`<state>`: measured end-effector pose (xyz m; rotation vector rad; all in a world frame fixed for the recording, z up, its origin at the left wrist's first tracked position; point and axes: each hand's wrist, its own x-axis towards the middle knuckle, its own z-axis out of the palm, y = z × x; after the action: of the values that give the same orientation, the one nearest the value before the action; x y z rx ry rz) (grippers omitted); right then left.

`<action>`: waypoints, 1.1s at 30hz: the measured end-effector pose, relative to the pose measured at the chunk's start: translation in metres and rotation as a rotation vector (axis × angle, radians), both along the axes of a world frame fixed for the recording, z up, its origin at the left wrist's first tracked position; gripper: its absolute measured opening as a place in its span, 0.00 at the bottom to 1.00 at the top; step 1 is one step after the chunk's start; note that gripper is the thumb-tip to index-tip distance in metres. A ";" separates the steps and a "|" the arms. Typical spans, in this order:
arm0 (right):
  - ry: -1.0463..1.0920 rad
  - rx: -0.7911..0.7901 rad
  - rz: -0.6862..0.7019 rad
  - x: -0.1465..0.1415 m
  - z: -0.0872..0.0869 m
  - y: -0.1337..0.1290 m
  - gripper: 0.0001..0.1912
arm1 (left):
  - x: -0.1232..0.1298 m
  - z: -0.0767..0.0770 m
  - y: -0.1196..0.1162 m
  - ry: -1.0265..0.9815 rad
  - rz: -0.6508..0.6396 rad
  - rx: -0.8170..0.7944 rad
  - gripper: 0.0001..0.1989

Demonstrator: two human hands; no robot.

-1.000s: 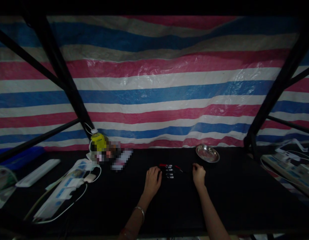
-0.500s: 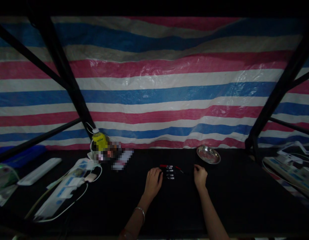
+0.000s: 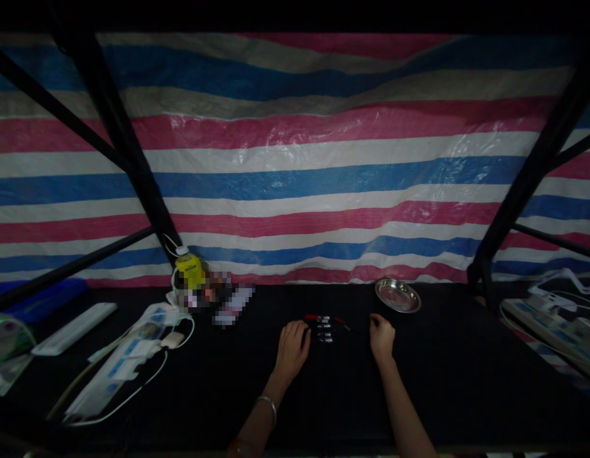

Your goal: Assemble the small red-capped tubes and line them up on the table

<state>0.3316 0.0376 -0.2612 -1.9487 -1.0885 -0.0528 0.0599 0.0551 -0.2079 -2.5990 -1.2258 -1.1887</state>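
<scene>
My left hand lies palm down on the black table with its fingers stretched out, open. Just right of its fingertips is a short row of several small silver metal pieces with dark ends. At the far end of that row lies a red-handled piece with a silver tip. A thin little red and silver tool rests slantwise to the right of the row. Farther right, my right hand rests on the table with its fingers curled closed. Whatever may be inside those fingers is hidden.
A round steel dish stands behind my right hand. At left are a white power strip with cables, a long white bar and a yellow-labelled bottle. Another strip lies far right. Black frame posts flank a striped sheet.
</scene>
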 end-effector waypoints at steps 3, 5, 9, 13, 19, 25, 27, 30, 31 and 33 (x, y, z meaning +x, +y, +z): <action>0.022 0.029 0.012 0.002 -0.003 0.002 0.16 | 0.000 0.000 0.000 0.004 -0.001 0.000 0.08; 0.068 0.052 0.012 0.004 -0.004 0.002 0.15 | 0.000 -0.001 0.001 0.005 0.002 0.008 0.08; 0.140 0.255 0.006 -0.003 0.003 -0.002 0.14 | 0.000 -0.004 0.002 0.021 0.002 0.037 0.08; 0.124 0.558 0.015 -0.043 0.020 -0.013 0.16 | 0.002 -0.007 0.003 0.036 -0.006 0.098 0.10; 0.128 0.661 0.430 -0.129 0.035 -0.027 0.13 | 0.001 -0.010 0.001 0.097 -0.102 0.191 0.13; 0.206 0.616 0.644 -0.162 0.040 -0.030 0.15 | -0.006 -0.015 0.003 0.108 -0.094 0.188 0.12; 0.252 0.594 0.641 -0.161 0.041 -0.032 0.14 | -0.007 -0.014 0.003 0.096 -0.098 0.162 0.11; 0.318 0.568 0.634 -0.159 0.040 -0.033 0.13 | -0.006 -0.012 0.002 0.063 -0.080 0.125 0.10; 0.335 0.563 0.630 -0.159 0.039 -0.033 0.13 | -0.005 -0.012 0.002 0.050 -0.071 0.121 0.10; 0.360 0.556 0.616 -0.159 0.038 -0.032 0.12 | -0.005 -0.012 0.002 0.035 -0.075 0.131 0.11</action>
<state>0.1726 0.0058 -0.2234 -1.0315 -1.2207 0.2918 0.0551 0.0574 -0.2202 -2.5788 -1.0161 -1.1871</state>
